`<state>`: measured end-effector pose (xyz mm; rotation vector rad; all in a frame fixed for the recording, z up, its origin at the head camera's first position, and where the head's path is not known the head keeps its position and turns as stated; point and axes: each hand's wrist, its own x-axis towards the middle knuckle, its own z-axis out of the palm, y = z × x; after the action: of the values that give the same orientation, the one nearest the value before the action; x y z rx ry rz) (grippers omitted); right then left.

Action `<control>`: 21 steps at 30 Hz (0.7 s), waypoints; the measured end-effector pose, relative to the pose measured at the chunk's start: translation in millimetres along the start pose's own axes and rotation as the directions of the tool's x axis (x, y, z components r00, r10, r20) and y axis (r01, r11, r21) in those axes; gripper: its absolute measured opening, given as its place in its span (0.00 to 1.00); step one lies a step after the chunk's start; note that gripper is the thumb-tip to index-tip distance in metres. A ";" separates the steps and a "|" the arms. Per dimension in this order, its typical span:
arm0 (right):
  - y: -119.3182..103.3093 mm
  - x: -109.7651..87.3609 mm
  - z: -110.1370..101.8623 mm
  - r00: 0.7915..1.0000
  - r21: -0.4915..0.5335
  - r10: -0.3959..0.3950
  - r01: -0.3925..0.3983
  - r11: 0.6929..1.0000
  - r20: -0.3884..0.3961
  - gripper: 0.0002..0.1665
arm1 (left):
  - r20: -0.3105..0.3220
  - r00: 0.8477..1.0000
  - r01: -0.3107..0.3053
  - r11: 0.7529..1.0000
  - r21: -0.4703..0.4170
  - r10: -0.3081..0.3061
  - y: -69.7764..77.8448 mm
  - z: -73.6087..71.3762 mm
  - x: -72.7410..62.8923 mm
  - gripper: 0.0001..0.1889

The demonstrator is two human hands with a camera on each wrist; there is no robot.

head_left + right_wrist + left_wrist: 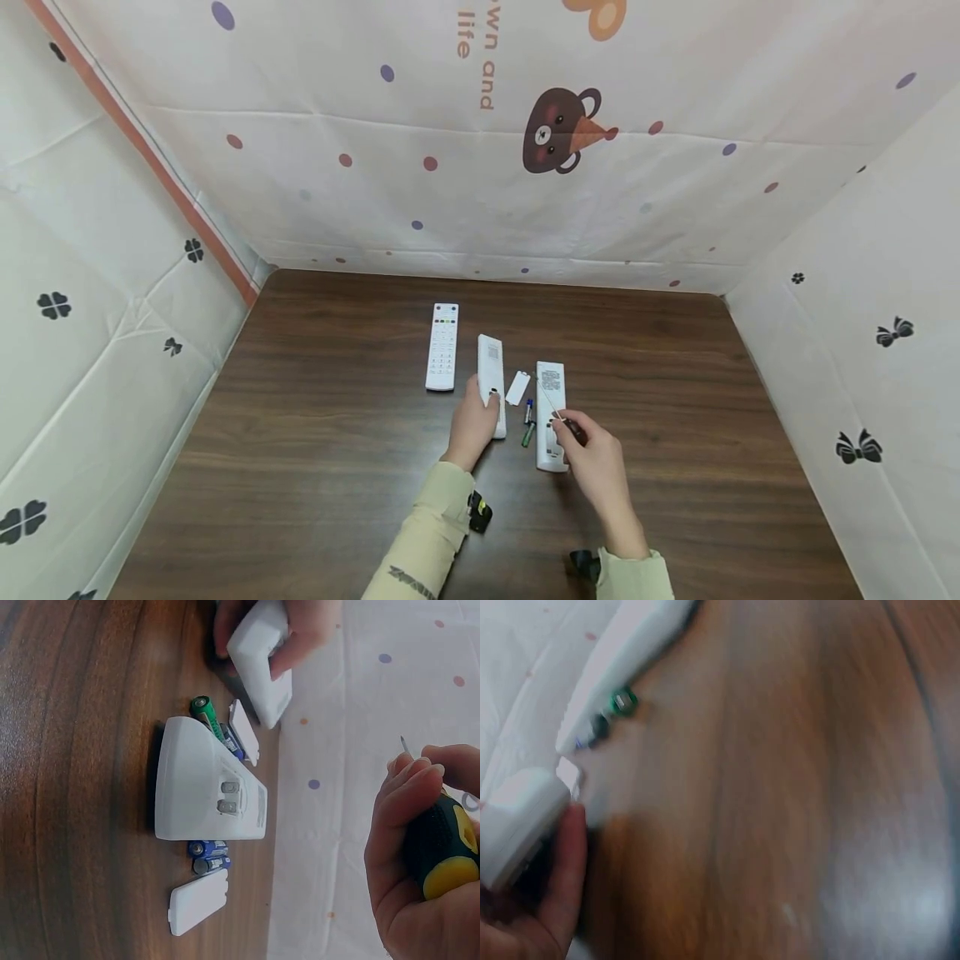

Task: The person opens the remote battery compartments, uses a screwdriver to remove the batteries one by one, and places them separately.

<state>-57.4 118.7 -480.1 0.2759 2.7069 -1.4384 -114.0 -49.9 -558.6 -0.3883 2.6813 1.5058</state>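
Observation:
My left hand (469, 427) grips a white remote control (491, 354) by its lower part, back side up. My right hand (600, 460) holds a screwdriver (441, 838) with a black and yellow handle, its thin shaft poking out past the fingertips. Beneath that hand a second white remote (184, 780) lies face down, its battery compartment uncovered and metal contacts showing. Between the two remotes lie a green battery (205, 712), a blue battery (234, 744) and a white battery cover (517, 388).
Two blue batteries (208, 855) and another battery cover (199, 901) lie on the far side of the face-down remote. A third remote (442, 348) lies buttons up at the left. Patterned cloth (450, 192) walls the wooden table (322, 467) at back and sides.

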 end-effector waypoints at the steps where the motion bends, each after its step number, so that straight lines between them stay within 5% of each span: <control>1: 0.9 0.2 0.4 1.000 0.004 0.001 -0.001 1.000 -0.002 0.14 | 0.001 1.000 0.001 1.000 0.015 -0.001 -1.3 -0.8 0.0 0.27; 7: 5.1 1.1 2.3 0.999 0.008 -0.026 0.027 1.000 -0.021 0.16 | 0.022 0.999 -0.046 0.982 0.182 0.043 -1.4 -5.1 -1.1 0.28; 16: 4.2 0.9 -3.9 1.000 0.004 0.018 -0.018 1.000 0.003 0.14 | 0.083 0.996 -0.073 0.890 0.449 0.040 4.6 -2.9 -4.8 0.31; 21: 11.2 3.1 -7.5 1.000 -0.027 0.007 -0.008 1.000 -0.019 0.16 | 0.092 0.995 -0.086 0.850 0.520 0.044 7.4 -3.1 -6.6 0.30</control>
<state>-58.2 131.4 -485.5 0.2995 2.7349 -1.4031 -109.1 -47.6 -549.7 -0.2008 2.9063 0.7136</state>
